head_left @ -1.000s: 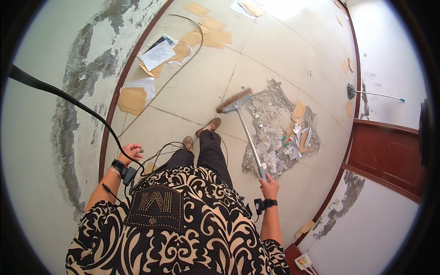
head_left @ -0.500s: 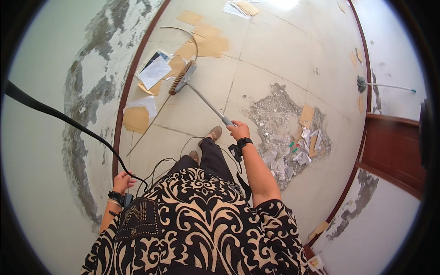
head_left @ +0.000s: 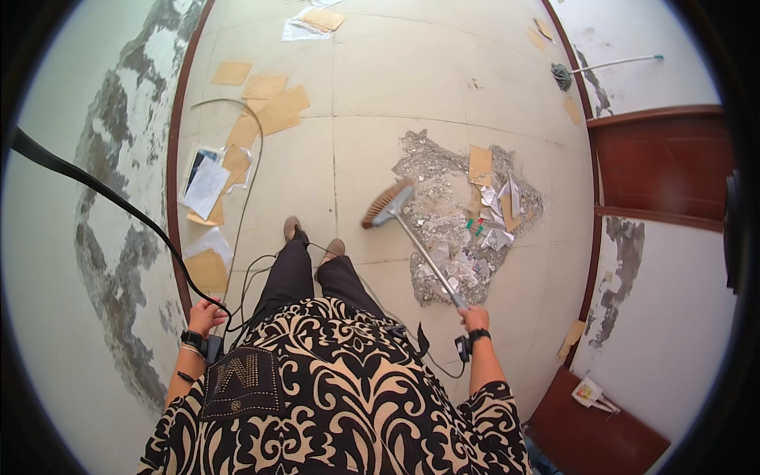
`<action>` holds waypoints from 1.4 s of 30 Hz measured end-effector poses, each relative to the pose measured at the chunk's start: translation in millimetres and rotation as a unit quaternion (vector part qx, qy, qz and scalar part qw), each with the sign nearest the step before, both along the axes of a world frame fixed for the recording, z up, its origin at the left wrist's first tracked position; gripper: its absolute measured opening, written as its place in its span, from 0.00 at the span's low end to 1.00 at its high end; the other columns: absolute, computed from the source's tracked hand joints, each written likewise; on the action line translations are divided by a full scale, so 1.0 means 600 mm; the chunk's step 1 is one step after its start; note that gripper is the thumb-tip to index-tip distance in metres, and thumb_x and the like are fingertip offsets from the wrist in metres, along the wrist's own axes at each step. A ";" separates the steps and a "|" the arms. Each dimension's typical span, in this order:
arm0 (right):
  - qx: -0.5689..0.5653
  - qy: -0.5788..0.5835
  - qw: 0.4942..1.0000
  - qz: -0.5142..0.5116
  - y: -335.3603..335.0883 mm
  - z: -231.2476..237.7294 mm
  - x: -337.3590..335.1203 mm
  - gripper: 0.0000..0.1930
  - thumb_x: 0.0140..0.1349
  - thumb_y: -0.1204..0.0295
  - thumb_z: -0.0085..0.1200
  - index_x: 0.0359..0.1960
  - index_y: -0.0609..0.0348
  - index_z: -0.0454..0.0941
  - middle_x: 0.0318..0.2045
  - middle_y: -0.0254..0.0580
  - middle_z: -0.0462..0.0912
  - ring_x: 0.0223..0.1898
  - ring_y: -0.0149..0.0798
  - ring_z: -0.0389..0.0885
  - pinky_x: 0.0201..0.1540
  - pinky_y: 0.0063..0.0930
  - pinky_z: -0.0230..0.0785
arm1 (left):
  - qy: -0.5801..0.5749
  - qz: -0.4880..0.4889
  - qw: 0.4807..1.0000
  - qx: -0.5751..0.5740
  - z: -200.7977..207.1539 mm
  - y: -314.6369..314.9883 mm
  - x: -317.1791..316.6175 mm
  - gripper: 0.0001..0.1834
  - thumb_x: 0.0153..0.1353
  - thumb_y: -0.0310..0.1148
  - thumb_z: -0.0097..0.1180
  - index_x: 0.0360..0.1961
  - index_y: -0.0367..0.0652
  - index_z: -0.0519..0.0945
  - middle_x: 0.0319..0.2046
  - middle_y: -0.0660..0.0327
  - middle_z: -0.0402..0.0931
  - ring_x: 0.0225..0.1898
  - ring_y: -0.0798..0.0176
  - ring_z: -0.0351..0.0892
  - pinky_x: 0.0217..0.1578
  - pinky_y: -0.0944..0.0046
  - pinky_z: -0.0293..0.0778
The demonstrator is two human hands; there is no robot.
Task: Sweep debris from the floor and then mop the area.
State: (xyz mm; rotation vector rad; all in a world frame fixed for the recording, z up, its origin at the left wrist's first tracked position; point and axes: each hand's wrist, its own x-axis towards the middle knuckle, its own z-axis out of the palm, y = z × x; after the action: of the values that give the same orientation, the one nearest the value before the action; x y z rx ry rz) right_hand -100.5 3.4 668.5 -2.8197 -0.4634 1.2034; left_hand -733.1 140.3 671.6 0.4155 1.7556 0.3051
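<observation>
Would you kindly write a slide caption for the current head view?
The right hand holds a broom at a broken floor patch strewn with paper scraps.

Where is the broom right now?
The broom is near the middle of the head view, held in the right hand, its bristles left of the rubble patch.

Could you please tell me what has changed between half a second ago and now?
The broom head swung right, away from the papers at the left, to the left edge of the broken patch; the right hand moved right with it. Nothing was let go: this hand keeps hold of the handle. The papers lie as they were.
</observation>
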 end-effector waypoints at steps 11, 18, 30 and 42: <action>0.193 0.019 0.973 -0.125 0.074 0.070 -0.126 0.15 0.41 0.72 0.54 0.32 0.67 0.76 0.11 0.32 0.71 0.11 0.24 0.67 0.14 0.17 0.58 | -0.079 -0.190 0.978 0.023 -0.032 0.330 0.086 0.11 0.52 0.30 0.46 0.38 0.42 0.70 0.31 0.61 0.74 0.26 0.65 0.76 0.23 0.71 0.72; 0.217 0.057 0.967 -0.120 0.429 -0.026 -0.185 0.11 0.44 0.66 0.52 0.17 0.62 0.74 0.09 0.34 0.70 0.09 0.24 0.65 0.11 0.18 0.55 | -0.104 -0.222 0.966 0.081 -0.018 0.585 0.105 0.11 0.51 0.30 0.48 0.37 0.40 0.70 0.29 0.61 0.73 0.23 0.67 0.74 0.22 0.69 0.71; 0.206 0.105 0.921 -0.313 0.614 -0.118 -0.106 0.19 0.41 0.70 0.54 0.39 0.61 0.74 0.19 0.37 0.76 0.13 0.27 0.71 0.11 0.17 0.58 | 0.031 -0.264 0.964 0.013 0.025 0.774 0.084 0.10 0.50 0.28 0.46 0.35 0.43 0.71 0.29 0.63 0.73 0.23 0.68 0.76 0.20 0.73 0.72; 0.199 -0.041 0.891 -0.406 0.337 -0.040 -0.171 0.20 0.43 0.69 0.53 0.42 0.58 0.72 0.10 0.34 0.70 0.08 0.24 0.62 0.09 0.17 0.52 | -0.055 -0.379 0.924 0.001 -0.039 0.889 0.191 0.12 0.52 0.32 0.47 0.38 0.40 0.70 0.30 0.59 0.74 0.25 0.66 0.75 0.22 0.71 0.71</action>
State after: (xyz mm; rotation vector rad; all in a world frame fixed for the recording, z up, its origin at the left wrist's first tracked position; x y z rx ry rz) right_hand -203.2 205.6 644.6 -2.2860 0.4099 0.6995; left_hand -618.8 673.8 648.0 1.0139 1.3611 -0.2224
